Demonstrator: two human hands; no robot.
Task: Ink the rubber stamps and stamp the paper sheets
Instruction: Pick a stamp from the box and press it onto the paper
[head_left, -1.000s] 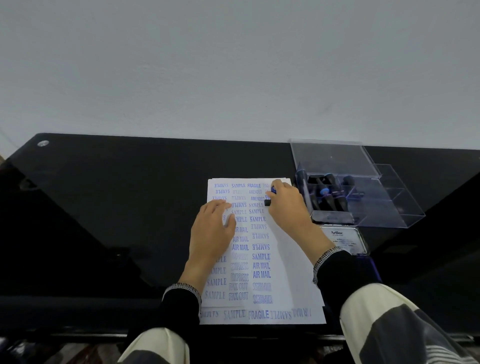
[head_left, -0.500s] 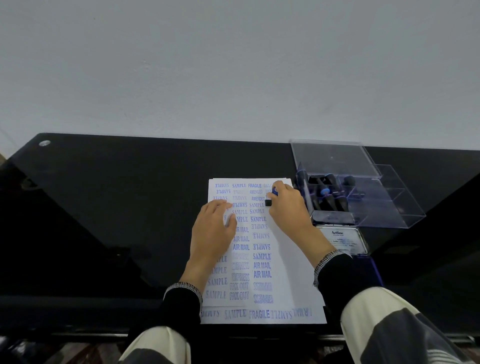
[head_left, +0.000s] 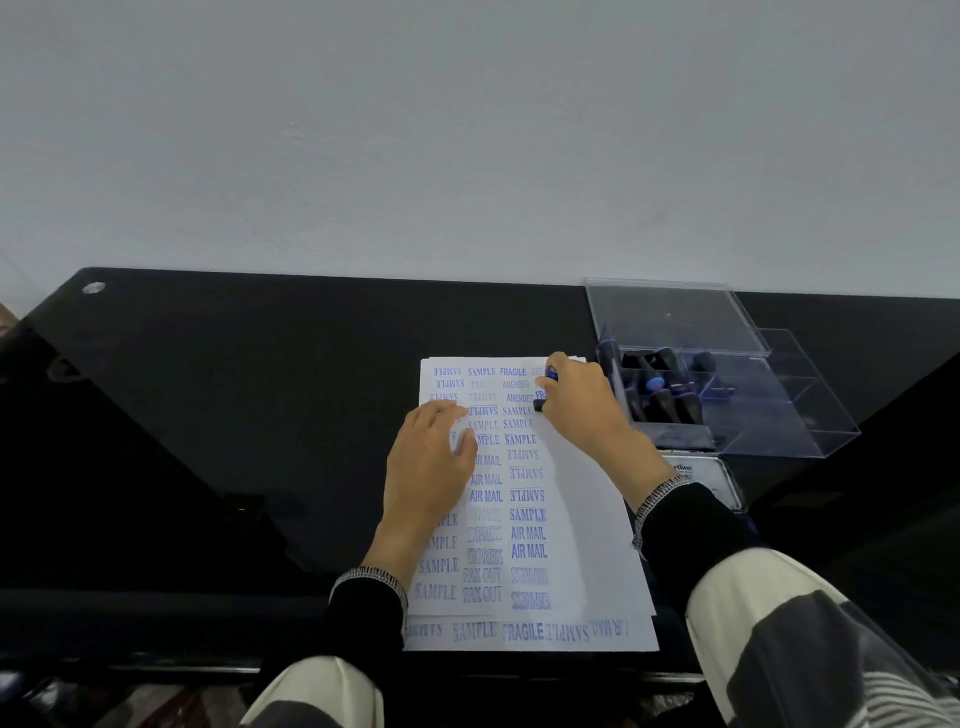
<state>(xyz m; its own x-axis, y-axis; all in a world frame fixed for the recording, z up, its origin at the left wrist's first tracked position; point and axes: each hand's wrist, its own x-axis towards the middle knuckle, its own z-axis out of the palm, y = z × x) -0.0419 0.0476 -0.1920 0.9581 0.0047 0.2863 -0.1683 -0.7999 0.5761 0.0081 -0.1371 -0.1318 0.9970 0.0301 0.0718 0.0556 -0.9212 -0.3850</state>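
A stack of white paper sheets (head_left: 582, 525) lies on the black table, covered with blue prints such as SAMPLE, AIR MAIL and EXPRESS. My right hand (head_left: 582, 410) grips a small black rubber stamp with a blue top (head_left: 543, 400) and holds it down on the sheet's upper right part. My left hand (head_left: 431, 457) lies flat on the left side of the top sheet, fingers spread. An ink pad tin (head_left: 711, 478) shows partly behind my right wrist.
A clear plastic box (head_left: 769, 395) with its lid raised stands right of the paper and holds several black stamps (head_left: 660, 395). The black glass table (head_left: 234, 389) runs to a pale wall behind. My striped sleeves fill the bottom edge.
Both hands stay almost where they were. The right hand with the stamp has shifted very slightly on the same spot of the sheet.
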